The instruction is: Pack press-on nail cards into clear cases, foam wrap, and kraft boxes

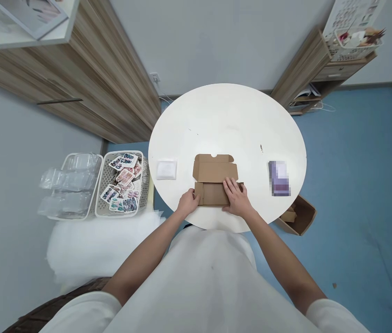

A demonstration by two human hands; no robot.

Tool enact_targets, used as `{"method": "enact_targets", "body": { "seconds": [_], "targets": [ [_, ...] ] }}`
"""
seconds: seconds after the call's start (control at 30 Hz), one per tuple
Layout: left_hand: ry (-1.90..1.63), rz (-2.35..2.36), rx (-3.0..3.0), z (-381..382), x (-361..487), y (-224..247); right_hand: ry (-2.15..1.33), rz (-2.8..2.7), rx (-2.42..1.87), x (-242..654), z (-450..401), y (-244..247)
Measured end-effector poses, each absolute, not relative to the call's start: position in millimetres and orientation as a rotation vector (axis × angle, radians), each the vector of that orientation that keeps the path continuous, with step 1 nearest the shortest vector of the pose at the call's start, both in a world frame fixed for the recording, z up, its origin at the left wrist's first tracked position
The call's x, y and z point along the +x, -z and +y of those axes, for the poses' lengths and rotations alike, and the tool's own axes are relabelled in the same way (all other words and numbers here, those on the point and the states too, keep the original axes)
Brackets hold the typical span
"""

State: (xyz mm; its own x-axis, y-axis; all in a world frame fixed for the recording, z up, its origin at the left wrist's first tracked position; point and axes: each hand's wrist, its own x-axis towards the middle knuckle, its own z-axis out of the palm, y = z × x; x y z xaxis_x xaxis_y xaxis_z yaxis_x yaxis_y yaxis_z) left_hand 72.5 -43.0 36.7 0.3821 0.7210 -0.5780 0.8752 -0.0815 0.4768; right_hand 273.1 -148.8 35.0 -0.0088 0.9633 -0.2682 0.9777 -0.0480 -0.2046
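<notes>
Head view: left hand [188,203] pinches carton [212,173] at left edge, right hand [238,200] spread atop; open tabletop [228,120] beyond.

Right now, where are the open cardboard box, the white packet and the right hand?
Cardboard box [215,172]: head view, on its raised lid panel.
White packet [166,169]: head view, middle of its top face.
Right hand [238,199]: head view, back of the hand.
</notes>
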Motion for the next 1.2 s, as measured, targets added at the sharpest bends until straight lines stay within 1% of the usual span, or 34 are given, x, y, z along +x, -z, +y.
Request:
{"method": "enact_targets", "body": {
  "seconds": [0.17,0.27,0.37,0.43,0.57,0.67,0.77,0.83,0.9,0.97,1.0,1.07,1.13,1.2],
  "targets": [
    [0.546,1.412,1.988,-46.2,78.0,-36.5,0.596,2.189,2.085,274.7,-147.0,-38.9],
    [0.619,1.440,2.042,-47.0,83.6,-36.3,0.600,2.188,2.080,274.1,-147.3,-40.2],
    [0.603,1.442,2.038,-47.7,81.7,-38.0,0.596,2.190,2.086,274.7,-147.5,-40.6],
    [0.530,1.426,2.033,-48.4,74.9,-41.4,0.591,2.193,2.088,276.0,-147.4,-39.7],
    [0.384,1.242,2.156,-46.3,60.5,-51.4,0.603,2.209,2.086,279.3,-146.3,-36.0],
    [0.458,1.104,2.242,-38.2,61.3,-54.7,0.650,2.237,2.085,281.6,-143.7,-34.9],
    [0.510,1.082,2.261,-28.9,69.6,-52.3,0.733,2.280,2.113,284.8,-141.9,-37.1],
    [0.492,1.077,2.265,-25.5,74.7,-49.5,0.793,2.280,2.222,287.8,-144.8,-38.8],
    [0.472,1.073,2.258,-24.8,77.6,-47.7,0.853,2.167,2.495,291.3,-152.8,-38.2],
    [0.455,1.074,2.244,-25.8,78.6,-47.3,1.004,1.892,2.881,294.3,-165.3,-34.3],
    [0.447,1.076,2.237,-26.5,78.7,-47.6,1.150,1.698,3.075,295.3,-172.1,-31.3],
    [0.435,1.083,2.224,-27.5,78.6,-48.5,1.597,1.251,3.347,296.1,-184.3,-24.7],
    [0.428,1.089,2.207,-28.1,78.9,-49.3,2.006,0.874,3.406,295.1,-191.3,-19.7],
    [0.413,1.089,2.194,-28.6,79.8,-49.6,2.190,0.720,3.357,292.6,-191.1,-18.3]
  ]
}}
